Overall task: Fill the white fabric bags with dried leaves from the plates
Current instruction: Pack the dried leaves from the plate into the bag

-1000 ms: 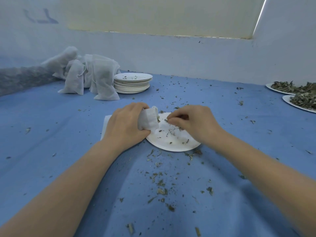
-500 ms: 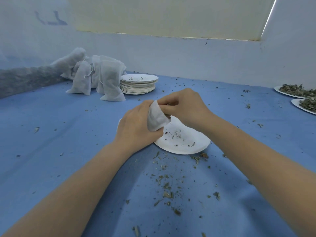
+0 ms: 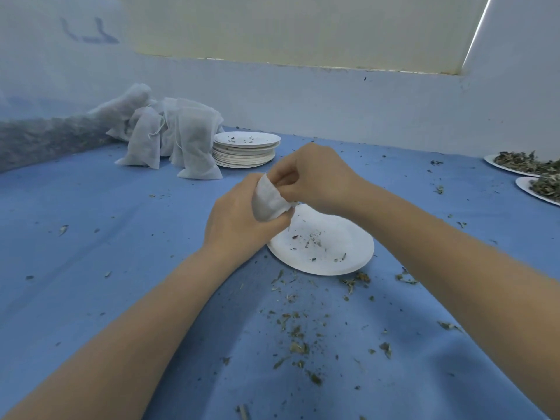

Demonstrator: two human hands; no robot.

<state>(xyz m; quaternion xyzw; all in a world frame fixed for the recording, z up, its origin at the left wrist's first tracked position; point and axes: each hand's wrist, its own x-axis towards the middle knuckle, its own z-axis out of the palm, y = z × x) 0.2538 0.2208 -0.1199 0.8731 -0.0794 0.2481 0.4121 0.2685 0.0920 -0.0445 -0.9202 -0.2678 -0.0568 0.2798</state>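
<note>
White fabric bag [image 3: 268,201] held above the far-left rim of a nearly emptied plate [image 3: 348,262], only crumbs left on it. Left hand [image 3: 239,219] wraps the bag's body; right hand [image 3: 312,180] pinches at its upper edge, seemingly at the mouth. Bag looks thin, limp and very light; likely collapses unless the mouth is held open, so grip the rim, not the belly. Leaves brittle, shed easily: scraps litter the blue bench [image 3: 121,253]. Filled bags [image 3: 181,140] and stacked plates [image 3: 245,151] far left; leaf-laden plates [image 3: 524,165] far right.

One head-worn wide-angle camera looked forward and down, close over the desk [image 3: 91,237], toward the wall [image 3: 333,101].
</note>
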